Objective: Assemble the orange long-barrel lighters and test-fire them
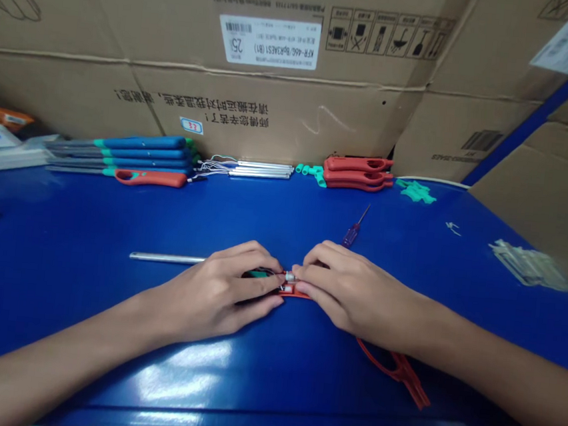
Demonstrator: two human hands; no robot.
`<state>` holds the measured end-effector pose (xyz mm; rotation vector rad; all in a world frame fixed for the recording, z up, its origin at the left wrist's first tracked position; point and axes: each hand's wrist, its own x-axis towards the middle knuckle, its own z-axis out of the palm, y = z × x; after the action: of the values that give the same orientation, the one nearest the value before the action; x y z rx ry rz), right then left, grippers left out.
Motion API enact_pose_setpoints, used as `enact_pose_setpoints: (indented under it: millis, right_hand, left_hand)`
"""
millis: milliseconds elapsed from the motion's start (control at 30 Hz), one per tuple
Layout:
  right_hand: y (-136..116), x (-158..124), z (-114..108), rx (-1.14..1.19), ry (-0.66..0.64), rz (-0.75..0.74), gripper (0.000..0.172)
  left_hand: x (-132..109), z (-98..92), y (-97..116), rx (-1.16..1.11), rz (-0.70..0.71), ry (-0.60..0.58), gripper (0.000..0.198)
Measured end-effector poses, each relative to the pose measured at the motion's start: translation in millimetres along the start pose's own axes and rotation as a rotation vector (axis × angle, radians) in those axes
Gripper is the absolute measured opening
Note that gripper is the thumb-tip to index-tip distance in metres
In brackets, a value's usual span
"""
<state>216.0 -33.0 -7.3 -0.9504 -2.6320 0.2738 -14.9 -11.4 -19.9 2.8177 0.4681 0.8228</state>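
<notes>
We have both hands down on the blue bench top (411,252), meeting at centre over a half-assembled gas lighter wand. Left hand (216,293) covers the joint where the metal tube (166,258) enters the body; a teal piece (258,274) shows just under its fingertips. Fingers are curled and pressing on the assembly. Right hand (351,293) pinches the small white-and-red parts (288,280) at the very meeting point of the two hands, fingertips closed on them.

The key relation: the work sits directly between the fingertips of both hands, neither one nearer. Its long axis runs left to right across the bench, roughly parallel to the front edge. The tube end points to our left, lying bare on the bench beyond the left hand. The orange handle shell (399,371) trails out from beneath the right wrist toward the near right, slightly angled to the tube's line.

A small screwdriver (355,228) lies just beyond the right hand, untouched, tip pointing away. Finished blue wands (139,152), spare tubes (261,169) and orange handles (358,172) are stacked along the cardboard boxes (294,107) at the back, well apart from the hands.
</notes>
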Motion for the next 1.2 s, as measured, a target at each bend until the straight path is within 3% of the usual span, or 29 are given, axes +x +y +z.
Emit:
enact_pose_setpoints:
  millis: [433, 800, 967, 1200]
  right_hand:
    - [-2.4, -0.5, -6.5, 0.014, -0.035, -0.003, 0.023]
    - [-3.6, -1.9, -3.8, 0.085, 0.022, 0.004, 0.019]
    - [-2.4, -0.6, -6.7, 0.108, 0.010, 0.054, 0.009]
    - [-1.6, 0.3, -7.8, 0.103, -0.016, 0.011, 0.014]
  left_hand:
    - [3.1, -4.7, 4.2, -0.122, -0.178, -0.092, 0.018]
    - [2.3, -10.0, 1.9, -0.076, -0.154, -0.143, 0.017]
    - [3.2, -9.5, 2.0, -0.087, -0.152, -0.158, 0.017]
    - [2.7, -9.3, 1.6, -0.106, -0.139, -0.133, 0.015]
